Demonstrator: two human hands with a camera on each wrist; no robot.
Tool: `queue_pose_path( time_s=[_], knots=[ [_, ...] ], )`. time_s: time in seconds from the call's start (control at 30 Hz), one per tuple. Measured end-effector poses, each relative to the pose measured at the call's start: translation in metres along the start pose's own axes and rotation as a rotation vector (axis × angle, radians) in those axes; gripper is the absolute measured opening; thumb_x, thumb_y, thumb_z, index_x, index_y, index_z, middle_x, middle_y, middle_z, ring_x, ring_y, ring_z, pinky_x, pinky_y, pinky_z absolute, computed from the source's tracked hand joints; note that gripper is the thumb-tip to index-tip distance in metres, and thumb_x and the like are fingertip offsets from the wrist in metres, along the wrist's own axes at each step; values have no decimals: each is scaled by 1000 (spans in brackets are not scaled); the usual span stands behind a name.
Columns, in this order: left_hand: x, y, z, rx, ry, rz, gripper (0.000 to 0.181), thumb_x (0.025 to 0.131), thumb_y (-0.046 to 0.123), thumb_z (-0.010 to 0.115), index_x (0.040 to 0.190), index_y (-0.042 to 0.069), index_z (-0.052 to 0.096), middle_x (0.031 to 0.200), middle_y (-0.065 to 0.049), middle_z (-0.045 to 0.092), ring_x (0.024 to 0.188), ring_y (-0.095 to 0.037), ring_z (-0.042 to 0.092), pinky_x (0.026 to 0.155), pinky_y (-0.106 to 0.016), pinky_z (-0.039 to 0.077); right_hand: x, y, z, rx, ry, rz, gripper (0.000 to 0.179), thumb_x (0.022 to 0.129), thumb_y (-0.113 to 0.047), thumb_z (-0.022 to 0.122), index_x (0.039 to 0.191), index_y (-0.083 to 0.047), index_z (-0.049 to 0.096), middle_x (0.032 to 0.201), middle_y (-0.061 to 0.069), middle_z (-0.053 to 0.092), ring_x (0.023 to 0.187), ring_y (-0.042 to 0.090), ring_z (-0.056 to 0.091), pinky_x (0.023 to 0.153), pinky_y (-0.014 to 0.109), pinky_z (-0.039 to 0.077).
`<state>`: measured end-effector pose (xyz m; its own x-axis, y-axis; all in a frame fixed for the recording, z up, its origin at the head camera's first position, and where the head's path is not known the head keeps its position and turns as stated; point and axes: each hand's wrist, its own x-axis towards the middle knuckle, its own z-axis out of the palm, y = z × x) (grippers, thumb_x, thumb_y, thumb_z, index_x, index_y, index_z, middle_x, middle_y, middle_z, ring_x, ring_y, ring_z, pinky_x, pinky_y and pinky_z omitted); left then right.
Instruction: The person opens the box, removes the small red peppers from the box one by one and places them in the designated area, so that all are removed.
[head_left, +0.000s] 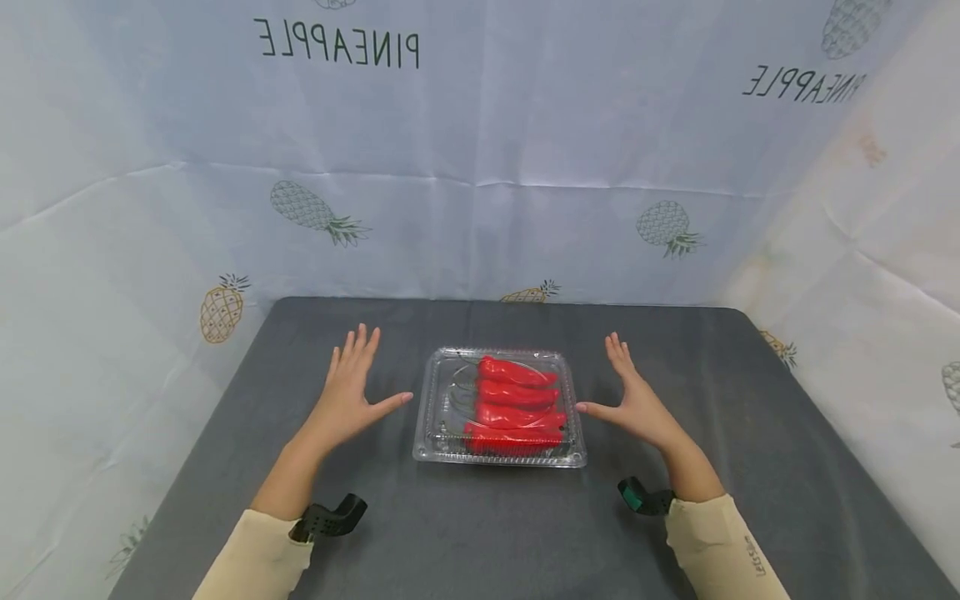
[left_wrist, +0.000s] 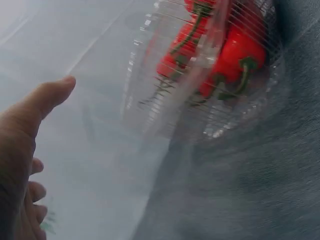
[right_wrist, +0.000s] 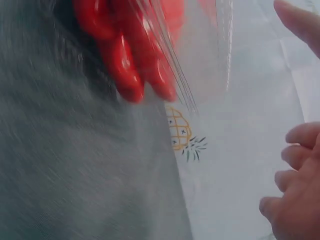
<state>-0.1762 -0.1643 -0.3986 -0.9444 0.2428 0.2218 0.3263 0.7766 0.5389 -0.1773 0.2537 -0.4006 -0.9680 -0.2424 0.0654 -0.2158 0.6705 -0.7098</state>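
A clear plastic clamshell box [head_left: 441,400] sits closed on the dark table, with several red peppers [head_left: 517,394] lined up side by side inside, their green stems to the left. My left hand [head_left: 347,402] is held to the left of the box, fingers spread and thumb toward it, holding nothing. On the other side, my right hand [head_left: 636,407] is spread too, its thumb tip right by the box's right edge. The left wrist view shows the green stems [left_wrist: 245,75] through the ribbed plastic; pointed pepper tips [right_wrist: 131,90] show in the right wrist view.
The dark grey table [head_left: 480,533] has rounded far corners. White cloth [head_left: 480,233] printed with pineapples hangs behind it and at both sides. Each wrist wears a black camera mount, such as the left one [head_left: 333,517], below a beige sleeve [head_left: 258,554].
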Motion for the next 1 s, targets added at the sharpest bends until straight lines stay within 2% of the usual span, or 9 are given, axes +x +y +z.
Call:
queue_pose_path(
  time_s=[0.1, 0.2, 0.3, 0.37, 0.43, 0.57, 0.63, 0.77, 1.0],
  knots=[
    [-8, -3, 11, -134, -1, -30, 100, 79, 44, 68, 151, 11, 6, 157, -15, -2, 145, -34, -5, 114, -59, -1, -10, 1, 10, 86, 8, 2, 106, 76, -25, 76, 151, -22, 1, 158, 5, -8, 145, 32, -8, 104, 71, 12],
    [-18, -4, 23, -266, 2, -69, 95, 82, 39, 68, 151, 14, 7, 158, -11, 1, 144, -36, -3, 111, -63, 3, -20, 6, 21, 181, 18, -25, 103, 77, -17, 74, 151, -22, 3, 158, 8, -4, 144, 36, -4, 108, 65, 11],
    [-28, -2, 36, -392, 7, -98, 91, 84, 34, 66, 151, 16, 8, 158, -9, 3, 144, -39, -2, 109, -67, 7, -27, 12, 33, 258, 26, -80, 100, 77, -11, 73, 151, -17, 5, 158, 13, 0, 143, 39, 1, 117, 33, 17],
    [-34, 0, 43, -459, 15, -103, 88, 85, 30, 65, 151, 15, 9, 158, -11, 4, 144, -40, 1, 108, -67, 9, -32, 15, 41, 295, 21, -114, 99, 77, -8, 73, 151, -12, 7, 157, 18, 4, 143, 38, 5, 110, 12, 21],
    [-38, 1, 49, -520, 25, -99, 85, 86, 26, 64, 151, 14, 11, 158, -13, 6, 144, -39, 3, 109, -66, 10, -36, 16, 49, 321, 12, -130, 98, 76, -8, 74, 150, -8, 10, 156, 21, 7, 145, 26, 10, 100, 0, 21],
    [-44, 5, 60, -596, 62, -62, 82, 86, 18, 64, 150, 7, 14, 156, -17, 10, 143, -41, 8, 109, -66, 12, -44, 17, 63, 368, -12, -136, 98, 74, -9, 75, 150, -6, 13, 156, 21, 10, 138, -9, 17, 100, 1, 22],
    [-47, 8, 66, -623, 74, -45, 82, 85, 15, 64, 149, 4, 14, 156, -19, 11, 142, -42, 8, 108, -66, 12, -47, 19, 68, 392, -20, -141, 100, 73, -9, 76, 150, -8, 12, 156, 20, 9, 132, -18, 16, 100, 2, 23],
    [-53, 10, 78, -661, 75, -41, 86, 83, 13, 65, 149, 2, 12, 155, -21, 9, 142, -44, 7, 108, -67, 13, -49, 22, 77, 431, -36, -172, 102, 73, -6, 75, 151, -10, 9, 156, 20, 4, 133, -19, 14, 100, 1, 22],
    [-56, 15, 90, -699, 72, -20, 89, 81, 12, 68, 149, 4, 12, 156, -20, 11, 142, -41, 9, 107, -67, 15, -50, 22, 85, 441, 19, -187, 99, 74, -2, 73, 150, -8, 10, 156, 20, 6, 134, -18, 15, 100, 0, 22]
  ],
)
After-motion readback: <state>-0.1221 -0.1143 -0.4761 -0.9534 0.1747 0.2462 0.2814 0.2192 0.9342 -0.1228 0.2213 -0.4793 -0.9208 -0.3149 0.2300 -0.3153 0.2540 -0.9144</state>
